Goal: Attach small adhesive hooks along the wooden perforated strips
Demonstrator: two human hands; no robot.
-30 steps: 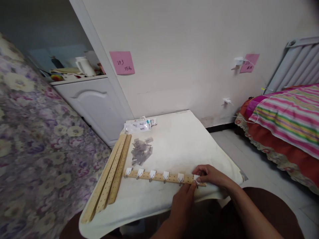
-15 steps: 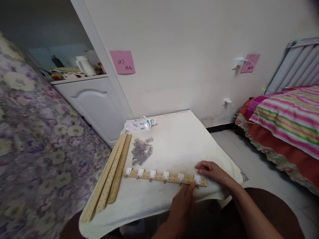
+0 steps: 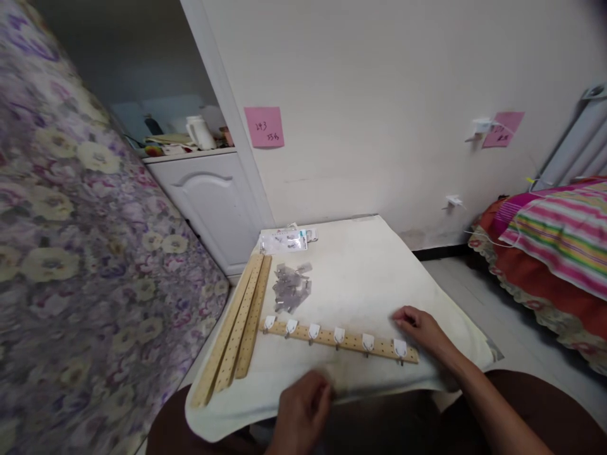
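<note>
A perforated wooden strip [image 3: 383, 348] lies across the front of the table, bearing a row of several white adhesive hooks [image 3: 339, 337] with metal hook ends pointing toward me. My right hand [image 3: 420, 327] rests just behind the strip's right end, fingers curled together, with nothing visible in them. In front of the strip, apart from it, my left hand [image 3: 303, 407] is loosely closed and slightly blurred; I see nothing in it. Behind the strip's left part lies a pile of clear, greyish hooks [image 3: 290, 287]. More perforated wooden strips [image 3: 253, 316] lie lengthwise at the table's left side.
Clear hook packages [image 3: 283, 241] lie at the back left of the cloth-covered table [image 3: 360, 265]. A wall [image 3: 360, 126] stands behind it. Floral curtain [image 3: 95, 253] and white cabinet [image 3: 208, 208] are on the left, a bed [image 3: 554, 272] on the right.
My left hand has come off the strip's right end and moved left and toward me. My right hand's fingers have drawn closer together. The view has shifted left.
</note>
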